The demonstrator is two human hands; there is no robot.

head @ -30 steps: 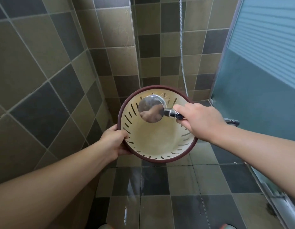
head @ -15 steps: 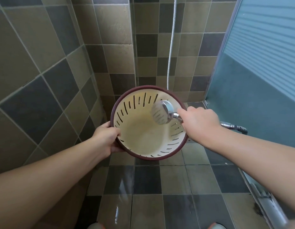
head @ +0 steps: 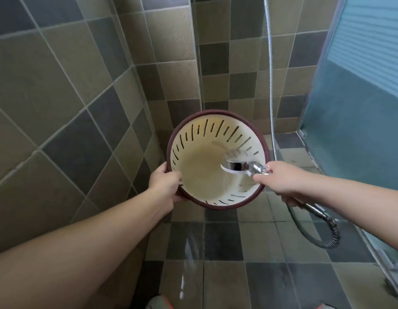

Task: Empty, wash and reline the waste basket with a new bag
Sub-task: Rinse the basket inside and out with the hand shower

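Cream basket (head: 200, 175) — rim between left fingers (head: 174, 175)

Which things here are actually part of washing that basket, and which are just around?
In use:
waste basket, gripped at its rim by the left hand
shower head, held inside the basket by the right hand
shower hose

Just around:
tiled wall
wet floor tiles
frosted door

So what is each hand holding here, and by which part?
The left hand grips the waste basket by its dark rim. The right hand grips the shower head by its handle.
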